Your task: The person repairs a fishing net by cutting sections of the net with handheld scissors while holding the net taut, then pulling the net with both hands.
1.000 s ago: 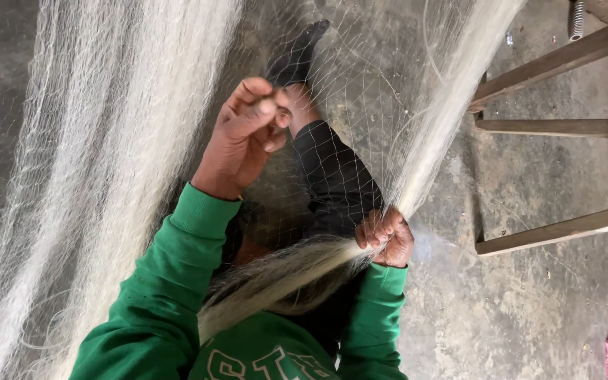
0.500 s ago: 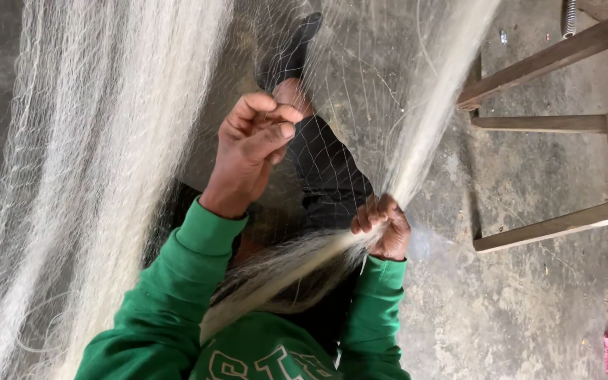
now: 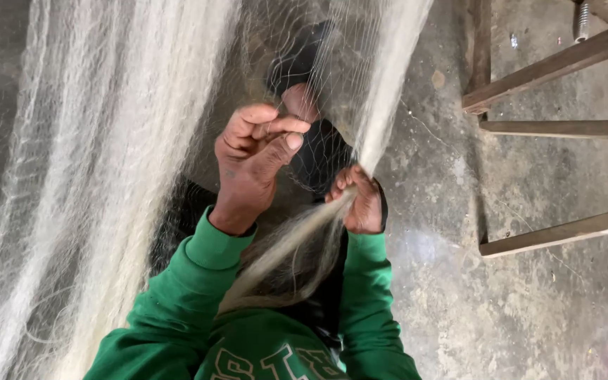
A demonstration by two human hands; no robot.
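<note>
- Gripping hard, the right hand [image 3: 359,203] is clenched around a gathered rope of pale net strands, right where that bundle bends toward the person's chest.
- Left hand [image 3: 255,158] is up higher, fingers curled and thumb pressed against the forefinger, pinching fine threads of the fishing net [image 3: 107,176].
- Net hangs in long whitish folds across the left half of the view, with thinner mesh stretched over both hands and a tight strand running up from the right fist.
- Green sleeves [image 3: 177,288] cover both arms.
- Under the mesh, a bare foot [image 3: 300,102] shows just beyond the left hand, on dark trousers.
- Wooden frame [image 3: 550,67] stands off to the right on the grey concrete floor [image 3: 459,295].
</note>
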